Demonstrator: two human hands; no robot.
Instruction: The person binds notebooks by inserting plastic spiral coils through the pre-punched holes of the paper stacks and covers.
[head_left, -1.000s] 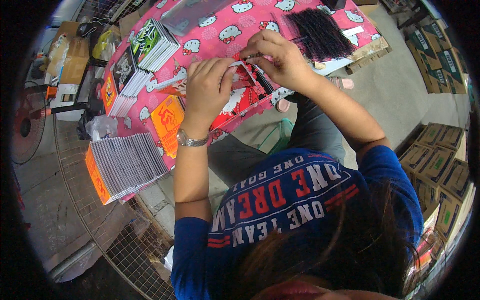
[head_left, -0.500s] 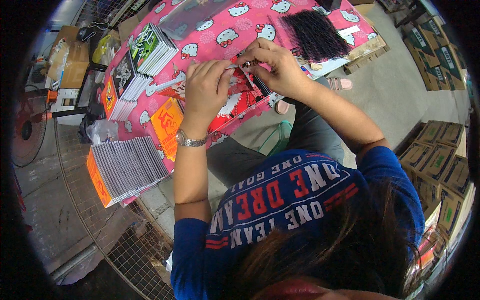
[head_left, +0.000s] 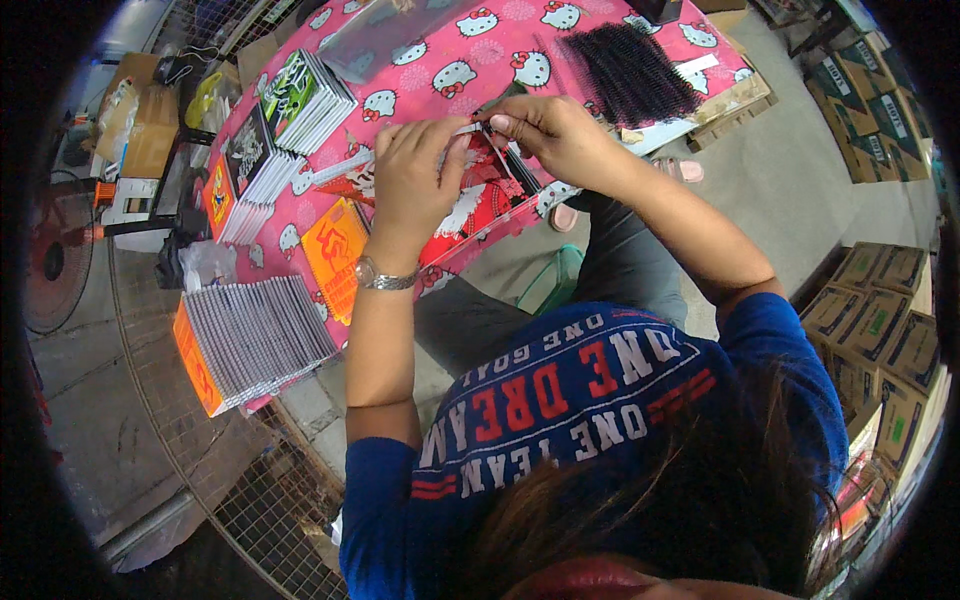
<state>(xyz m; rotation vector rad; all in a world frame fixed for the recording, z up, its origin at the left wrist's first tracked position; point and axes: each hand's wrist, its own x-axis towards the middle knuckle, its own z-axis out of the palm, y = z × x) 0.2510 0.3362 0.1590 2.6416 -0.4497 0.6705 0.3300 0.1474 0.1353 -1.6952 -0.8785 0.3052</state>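
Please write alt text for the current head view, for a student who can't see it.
A person's left hand and right hand nearly meet over a red printed cover on a pink patterned tablecloth; whatever the fingertips hold is too small to tell. Left of the hands stands a spiral-bound stack; black coils lie at upper right.

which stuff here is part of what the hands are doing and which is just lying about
Probably the job's:
- red, white and black printed cover
- black spiral coils
- stacked orange-covered spiral notebooks

Apparently just lying about:
- yellowish plastic bag
- round reddish fan
- stacked brown cardboard boxes
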